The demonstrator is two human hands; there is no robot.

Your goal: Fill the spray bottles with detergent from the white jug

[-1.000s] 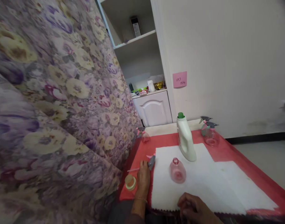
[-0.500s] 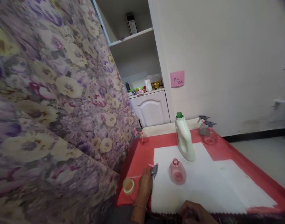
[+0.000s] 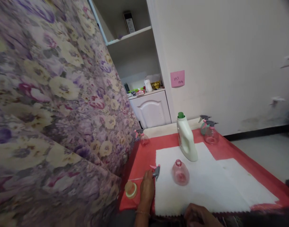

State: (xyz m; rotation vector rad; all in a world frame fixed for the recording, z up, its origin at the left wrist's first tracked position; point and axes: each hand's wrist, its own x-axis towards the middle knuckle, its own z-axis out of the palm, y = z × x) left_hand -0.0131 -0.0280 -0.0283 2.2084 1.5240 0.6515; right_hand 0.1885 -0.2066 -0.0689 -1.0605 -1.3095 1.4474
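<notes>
My left hand (image 3: pixel 147 186) is at the left edge of the white cloth (image 3: pixel 205 192), its fingers closed around a grey and pink trigger spray head (image 3: pixel 156 171). The spray head's thin tube (image 3: pixel 136 179) points left, above a round cap-like item with a pale green rim (image 3: pixel 131 189). Right of that hand, a clear pink bottle (image 3: pixel 180 173) with no top stands on the cloth. My right hand (image 3: pixel 199 216) is by the near table edge, loosely curled, and I see nothing in it. Behind the pink bottle stands a pale green detergent jug (image 3: pixel 188 142) with a green spout (image 3: pixel 180 115).
A pink spray bottle (image 3: pixel 144 138) stands at the back left of the red tablecloth (image 3: pixel 158 142). Another pink spray bottle (image 3: pixel 211 136) and a green one (image 3: pixel 202 127) stand at the back right. A floral curtain (image 3: pixel 64 126) hangs along the left side.
The camera view has shifted slightly. My left hand keeps its hold on the spray head, and my right hand stays curled near the table edge.
</notes>
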